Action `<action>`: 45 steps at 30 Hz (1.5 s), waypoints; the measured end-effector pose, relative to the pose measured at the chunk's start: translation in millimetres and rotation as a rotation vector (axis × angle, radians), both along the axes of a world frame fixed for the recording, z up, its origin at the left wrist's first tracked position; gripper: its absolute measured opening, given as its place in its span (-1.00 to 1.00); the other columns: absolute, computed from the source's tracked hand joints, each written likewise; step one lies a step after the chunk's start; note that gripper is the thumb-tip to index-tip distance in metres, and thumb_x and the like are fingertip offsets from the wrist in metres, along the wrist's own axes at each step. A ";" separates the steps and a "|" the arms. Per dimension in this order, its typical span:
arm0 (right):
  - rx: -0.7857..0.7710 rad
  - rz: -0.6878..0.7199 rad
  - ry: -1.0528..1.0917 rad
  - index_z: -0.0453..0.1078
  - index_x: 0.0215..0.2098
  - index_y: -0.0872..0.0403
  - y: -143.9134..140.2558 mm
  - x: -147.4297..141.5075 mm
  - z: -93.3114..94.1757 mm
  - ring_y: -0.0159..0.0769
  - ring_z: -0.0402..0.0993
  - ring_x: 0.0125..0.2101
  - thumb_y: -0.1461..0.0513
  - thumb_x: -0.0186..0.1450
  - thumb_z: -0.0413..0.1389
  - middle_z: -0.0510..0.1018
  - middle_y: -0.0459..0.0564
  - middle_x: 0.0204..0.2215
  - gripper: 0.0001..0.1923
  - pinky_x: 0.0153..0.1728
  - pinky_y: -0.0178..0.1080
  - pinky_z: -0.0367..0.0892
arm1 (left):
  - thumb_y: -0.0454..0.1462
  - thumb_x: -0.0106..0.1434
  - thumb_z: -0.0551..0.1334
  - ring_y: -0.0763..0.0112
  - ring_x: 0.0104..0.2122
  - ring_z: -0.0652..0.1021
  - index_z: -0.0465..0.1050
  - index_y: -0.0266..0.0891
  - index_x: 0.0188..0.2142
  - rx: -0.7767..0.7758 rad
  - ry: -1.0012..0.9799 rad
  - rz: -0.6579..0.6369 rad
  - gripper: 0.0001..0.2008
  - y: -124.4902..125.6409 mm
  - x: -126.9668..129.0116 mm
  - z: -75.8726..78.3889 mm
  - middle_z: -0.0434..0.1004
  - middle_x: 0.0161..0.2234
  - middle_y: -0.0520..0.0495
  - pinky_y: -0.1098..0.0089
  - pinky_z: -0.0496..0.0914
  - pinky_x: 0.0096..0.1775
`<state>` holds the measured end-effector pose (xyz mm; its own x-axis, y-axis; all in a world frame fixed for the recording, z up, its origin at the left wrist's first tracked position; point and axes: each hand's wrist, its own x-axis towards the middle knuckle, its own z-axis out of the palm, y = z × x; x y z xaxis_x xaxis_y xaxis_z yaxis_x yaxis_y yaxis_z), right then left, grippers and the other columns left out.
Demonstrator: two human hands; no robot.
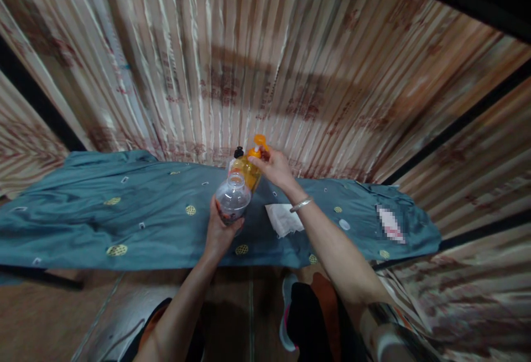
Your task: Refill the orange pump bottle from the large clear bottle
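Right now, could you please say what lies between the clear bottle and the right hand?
In the head view, the yellow bottle lies between them.

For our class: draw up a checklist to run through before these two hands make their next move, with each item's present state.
1. Left hand gripping the clear bottle: ok, fingers and thumb are around it.
2. Clear bottle's mouth uncovered: ok, no cap shows on it.
3. Right hand at the orange cap: ok, its fingers are on it.
4. Whole yellow bottle in view: not ok, the clear bottle hides part of it.
5. Yellow bottle's base resting on the cover: cannot tell.
6. White cloth apart from both bottles: ok.
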<state>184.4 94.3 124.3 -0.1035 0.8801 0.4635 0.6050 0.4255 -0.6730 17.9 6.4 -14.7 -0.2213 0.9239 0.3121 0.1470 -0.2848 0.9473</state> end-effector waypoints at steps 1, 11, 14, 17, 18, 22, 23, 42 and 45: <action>0.032 -0.053 0.013 0.45 -0.17 0.11 -6.0 8.5 4.2 -0.26 0.53 -0.27 0.05 0.26 0.22 0.61 -0.04 -0.28 -0.69 -0.14 -0.22 0.39 | -0.24 -0.07 0.46 -0.04 0.21 0.40 0.05 -0.16 0.28 0.008 0.014 0.019 -0.04 -2.0 -1.3 0.3 0.29 0.24 -0.31 0.00 0.31 0.17; 0.247 -0.234 0.351 0.40 -0.17 0.06 -73.7 76.7 17.8 -0.29 0.51 -0.26 -0.07 0.23 0.22 0.58 -0.04 -0.25 -0.59 -0.15 -0.22 0.40 | -0.18 0.15 0.36 0.06 -0.05 0.57 0.45 -0.12 -0.02 0.161 0.219 -0.129 -0.62 -64.9 -12.6 16.7 0.56 -0.12 -0.15 0.01 0.37 0.13; 0.208 -0.214 0.397 0.41 -0.14 0.05 -91.6 75.6 9.1 -0.29 0.51 -0.26 -0.09 0.25 0.20 0.59 -0.04 -0.25 -0.57 -0.17 -0.23 0.42 | -0.20 0.18 0.33 0.15 -0.23 0.64 0.52 -0.07 -0.09 0.156 0.230 -0.291 -0.72 -70.2 7.8 11.0 0.63 -0.23 -0.09 0.10 0.51 -0.03; 0.151 -0.159 0.460 0.43 -0.12 0.05 -106.9 64.8 -4.5 -0.25 0.55 -0.21 -0.08 0.21 0.24 0.61 -0.01 -0.22 -0.55 -0.13 -0.20 0.45 | -0.19 0.11 0.40 -0.02 0.16 0.49 0.33 -0.14 0.18 0.131 0.196 -0.300 -0.36 -63.6 31.5 2.8 0.47 0.17 -0.27 -0.04 0.35 0.18; 0.129 -0.141 0.489 0.43 -0.09 0.05 -111.5 60.5 -9.2 -0.23 0.56 -0.19 -0.07 0.19 0.26 0.62 0.01 -0.18 -0.53 -0.09 -0.18 0.46 | -0.19 0.07 0.43 -0.07 0.25 0.38 0.26 -0.16 0.24 0.115 0.180 -0.299 -0.25 -60.1 38.7 0.5 0.36 0.26 -0.31 -0.08 0.27 0.23; 0.085 -0.051 0.608 0.45 -0.06 0.00 -125.6 46.7 -22.4 -0.21 0.58 -0.13 -0.05 0.18 0.30 0.64 0.00 -0.12 -0.54 -0.03 -0.16 0.47 | -0.20 -0.08 0.51 -0.13 0.32 0.29 0.08 -0.21 0.32 0.025 0.106 -0.304 0.02 -45.5 60.0 -4.0 0.22 0.34 -0.40 -0.11 0.19 0.27; 0.079 -0.006 0.632 0.45 -0.07 -0.02 -127.2 44.6 -23.7 -0.22 0.59 -0.13 -0.04 0.19 0.30 0.64 -0.01 -0.13 -0.57 -0.04 -0.17 0.48 | -0.21 -0.09 0.52 -0.11 0.30 0.33 0.07 -0.21 0.32 -0.001 0.083 -0.306 0.04 -42.3 63.1 -3.5 0.24 0.34 -0.40 -0.08 0.24 0.25; -0.137 0.184 0.558 0.51 -0.28 -0.03 -94.7 47.7 -30.5 -0.22 0.56 -0.21 -0.13 0.15 0.29 0.63 -0.10 -0.28 -0.61 -0.10 -0.17 0.48 | -0.17 -0.21 0.55 0.02 -0.13 0.65 0.37 -0.20 -0.02 -0.291 -0.031 -0.307 -0.27 -26.1 70.6 -5.4 0.66 -0.12 -0.17 0.00 0.48 0.01; -0.161 0.249 0.570 0.49 -0.23 -0.03 -93.7 52.3 -30.5 -0.22 0.56 -0.15 -0.17 0.13 0.28 0.63 -0.07 -0.20 -0.54 -0.02 -0.15 0.47 | -0.19 -0.21 0.55 0.01 -0.13 0.65 0.39 -0.20 -0.03 -0.309 -0.025 -0.298 -0.28 -26.5 67.6 -6.5 0.65 -0.12 -0.16 -0.02 0.47 0.03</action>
<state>236.7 0.6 93.8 -0.0897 0.9249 0.3696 0.0294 0.3734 -0.9272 85.5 -20.1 -21.2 0.0655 0.9978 0.0086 0.0774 -0.0137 0.9969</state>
